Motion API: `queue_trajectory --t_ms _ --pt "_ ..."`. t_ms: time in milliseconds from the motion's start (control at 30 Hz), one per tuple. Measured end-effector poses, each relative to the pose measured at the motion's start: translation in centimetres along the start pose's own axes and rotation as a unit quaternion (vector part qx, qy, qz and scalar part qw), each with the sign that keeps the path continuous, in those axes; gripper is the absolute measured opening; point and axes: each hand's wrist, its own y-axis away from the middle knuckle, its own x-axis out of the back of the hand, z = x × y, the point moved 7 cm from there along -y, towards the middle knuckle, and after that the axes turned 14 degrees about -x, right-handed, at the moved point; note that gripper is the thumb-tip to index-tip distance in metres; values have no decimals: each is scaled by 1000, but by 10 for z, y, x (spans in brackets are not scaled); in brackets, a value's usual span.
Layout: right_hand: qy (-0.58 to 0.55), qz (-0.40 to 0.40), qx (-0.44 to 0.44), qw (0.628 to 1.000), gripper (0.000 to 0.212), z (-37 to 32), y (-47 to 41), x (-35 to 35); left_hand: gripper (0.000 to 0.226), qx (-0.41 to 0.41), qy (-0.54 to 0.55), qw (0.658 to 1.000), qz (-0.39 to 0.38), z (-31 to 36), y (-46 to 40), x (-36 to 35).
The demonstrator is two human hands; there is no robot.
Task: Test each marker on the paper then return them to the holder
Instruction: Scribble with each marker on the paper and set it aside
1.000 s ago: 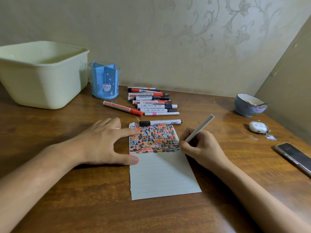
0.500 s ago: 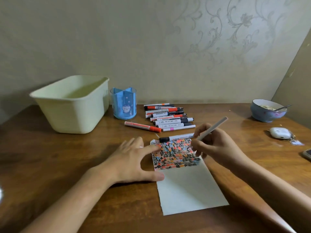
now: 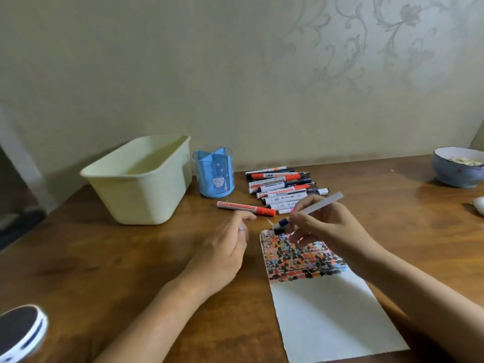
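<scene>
My right hand (image 3: 327, 231) grips a white marker (image 3: 317, 205), whose bluish tip points down-left just above the top edge of the paper (image 3: 327, 315). The upper part of the paper is covered with coloured test marks (image 3: 296, 260). My left hand (image 3: 225, 247) lies on the table just left of the paper, fingers loosely curled, with nothing in it. A dark marker cap (image 3: 276, 230) shows at the paper's top edge, the rest hidden behind my right hand. A pile of markers (image 3: 280, 187) and a red marker (image 3: 246, 207) lie beyond. The blue holder (image 3: 213, 176) stands left of the pile.
A cream plastic bin (image 3: 141, 179) stands left of the holder. A blue bowl (image 3: 458, 169) sits at the far right, with a small white object (image 3: 480, 205) at the frame's edge. A round black-and-white object (image 3: 21, 328) is at the bottom left. The wall runs behind the table.
My left hand has come off the paper and moved left, its fingers curling. My right hand carried the marker from the paper's right edge up to its top edge. The view tilted upward.
</scene>
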Motion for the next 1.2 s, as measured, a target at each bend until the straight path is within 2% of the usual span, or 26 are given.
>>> queue_trajectory --t_ms 67,333,500,733,900,967,1100,1200 --pt "2 -5 -4 1000 29 3 3 3 23 2 4 1000 17 -1 -1 2" --pt "-50 -31 22 998 32 0 5 1 25 11 -10 997 78 1 1 12" --pt "-48 -41 31 998 22 -1 6 -1 19 -1 -8 997 72 10 2 9" --pt "-40 -38 30 998 18 1 7 -3 16 -18 15 997 76 14 3 9" --pt "-36 -55 21 998 24 3 7 -8 16 -25 17 997 71 13 3 8" --pt "-29 -57 23 998 26 4 7 -9 19 -39 9 997 67 13 2 8" --pt "-26 -63 22 997 23 5 7 -8 39 -102 -37 990 92 17 1 13" --pt "-24 -62 23 998 24 5 7 -7 39 -100 -84 986 103 15 2 17"
